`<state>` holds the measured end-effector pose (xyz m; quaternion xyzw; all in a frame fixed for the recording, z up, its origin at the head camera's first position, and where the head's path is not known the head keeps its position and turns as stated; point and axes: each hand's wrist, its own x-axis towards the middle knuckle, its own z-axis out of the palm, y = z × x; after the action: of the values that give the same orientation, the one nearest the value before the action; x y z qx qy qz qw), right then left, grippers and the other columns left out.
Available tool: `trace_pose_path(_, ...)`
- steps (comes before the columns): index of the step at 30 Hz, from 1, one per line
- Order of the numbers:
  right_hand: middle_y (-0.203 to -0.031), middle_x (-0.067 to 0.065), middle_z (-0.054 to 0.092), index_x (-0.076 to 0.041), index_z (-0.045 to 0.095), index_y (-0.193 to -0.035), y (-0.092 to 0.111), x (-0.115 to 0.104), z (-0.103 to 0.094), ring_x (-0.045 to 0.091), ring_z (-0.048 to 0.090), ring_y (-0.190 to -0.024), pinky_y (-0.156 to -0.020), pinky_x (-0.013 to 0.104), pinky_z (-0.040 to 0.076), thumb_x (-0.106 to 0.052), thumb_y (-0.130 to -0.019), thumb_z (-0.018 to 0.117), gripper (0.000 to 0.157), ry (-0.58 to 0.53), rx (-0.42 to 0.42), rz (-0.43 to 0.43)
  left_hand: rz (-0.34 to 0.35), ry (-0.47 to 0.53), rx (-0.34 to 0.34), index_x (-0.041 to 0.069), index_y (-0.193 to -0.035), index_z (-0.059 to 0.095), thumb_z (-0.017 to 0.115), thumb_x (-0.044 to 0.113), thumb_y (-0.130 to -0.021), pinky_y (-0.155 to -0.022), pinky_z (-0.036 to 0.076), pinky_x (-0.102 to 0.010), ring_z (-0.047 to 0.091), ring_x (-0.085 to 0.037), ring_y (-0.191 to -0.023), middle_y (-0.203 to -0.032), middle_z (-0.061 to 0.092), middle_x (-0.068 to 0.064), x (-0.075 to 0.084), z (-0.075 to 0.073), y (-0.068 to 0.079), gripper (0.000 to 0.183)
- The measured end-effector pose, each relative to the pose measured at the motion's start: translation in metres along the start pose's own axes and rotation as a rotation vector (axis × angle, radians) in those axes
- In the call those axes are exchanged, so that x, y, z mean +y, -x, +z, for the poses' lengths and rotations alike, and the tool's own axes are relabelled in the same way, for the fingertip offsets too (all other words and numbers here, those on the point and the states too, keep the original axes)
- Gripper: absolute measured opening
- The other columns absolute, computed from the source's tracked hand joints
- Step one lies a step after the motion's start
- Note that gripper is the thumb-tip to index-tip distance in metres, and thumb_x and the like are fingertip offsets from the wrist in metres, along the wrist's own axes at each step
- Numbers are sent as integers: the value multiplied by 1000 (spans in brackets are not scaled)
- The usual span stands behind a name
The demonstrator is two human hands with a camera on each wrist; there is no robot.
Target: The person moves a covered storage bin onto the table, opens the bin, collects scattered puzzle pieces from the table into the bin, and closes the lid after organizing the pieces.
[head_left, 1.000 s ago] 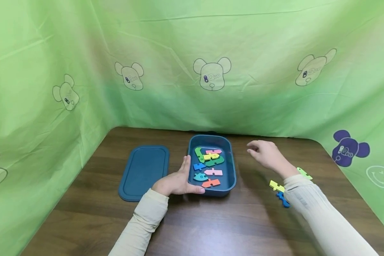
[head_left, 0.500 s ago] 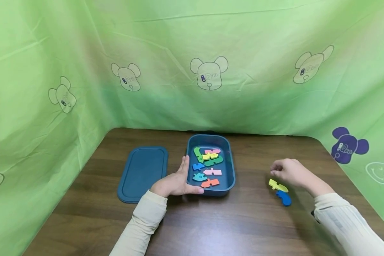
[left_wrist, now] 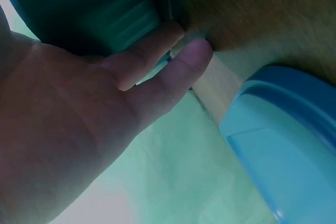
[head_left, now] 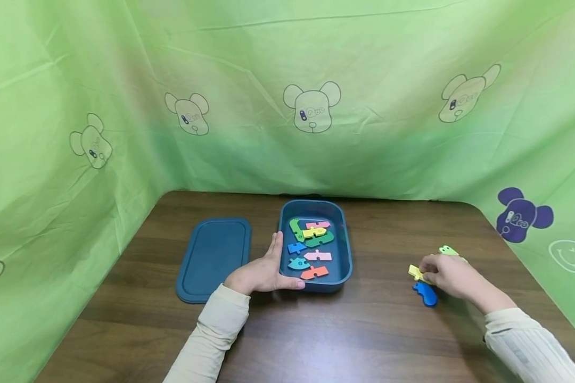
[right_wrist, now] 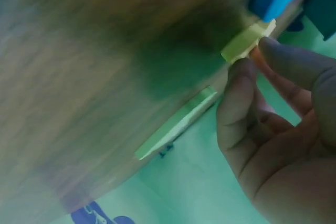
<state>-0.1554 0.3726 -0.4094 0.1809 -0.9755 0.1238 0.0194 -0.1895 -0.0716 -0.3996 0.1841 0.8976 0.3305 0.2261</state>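
A dark blue box [head_left: 348,250] holds several flat, notched puzzle pieces, among them an orange piece [head_left: 314,273] and a green one [head_left: 320,239]. My left hand [head_left: 259,274] lies against the box's left wall, fingers straight, with the thumb along its near side. On the right of the table, my right hand [head_left: 452,274] pinches a yellow puzzle piece [right_wrist: 244,43] between thumb and fingertips; the hand partly hides it in the head view. A blue puzzle piece [head_left: 426,294] lies just in front of it. Behind the hand a light green puzzle piece [head_left: 448,250] shows partly.
Left of the box, a dark blue lid [head_left: 214,260] lies flat on the brown wooden table [head_left: 354,340]. Green printed cloth [head_left: 249,149] hangs along the table's back and sides.
My right hand has moved from beside the box to the right and nearer, coming down onto the yellow puzzle piece. The left hand stays against the box.
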Motion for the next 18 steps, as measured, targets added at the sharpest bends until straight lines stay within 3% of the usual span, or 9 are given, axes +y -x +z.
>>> trace_pose_path(5, -82, 2, 64, -10, 71, -87, 4, 8, 3, 22, 59, -73, -66, 48, 48, -2, -79, 79, 14, 42, 85, -7, 17, 10, -2, 16, -160, -18, 75, 62, -82, -100, 46, -44, 46, -38, -134, -168, -11, -9, 0, -1, 0, 130)
trace_pose_path(9, -90, 10, 66, -6, 73, -95, 10, 13, 4, 30, 63, -79, -70, 53, 50, -3, -76, 81, 21, 54, 148, -8, 16, 11, -2, 16, -160, -18, 76, 63, -82, -100, 45, -45, 45, -38, -135, -168, -11, -9, 0, -1, 0, 130)
trace_pose_path(13, -83, 5, 63, -5, 71, -93, 13, 18, 3, 27, 60, -75, -67, 54, 48, -4, -77, 80, 18, 53, 95, 65, 18, 9, -5, 17, -160, -18, 75, 63, -82, -101, 45, -44, 45, -38, -135, -168, -11, -8, 0, -1, 0, 130)
trace_pose_path(18, -72, -6, 54, -6, 69, -90, 15, 22, 0, 16, 48, -66, -60, 43, 42, -5, -80, 78, 13, 12, 27, 140, 8, -5, -3, 18, -160, -18, 74, 64, -82, -104, 43, -45, 43, -38, -137, -169, -11, -7, 0, -1, 1, 130)
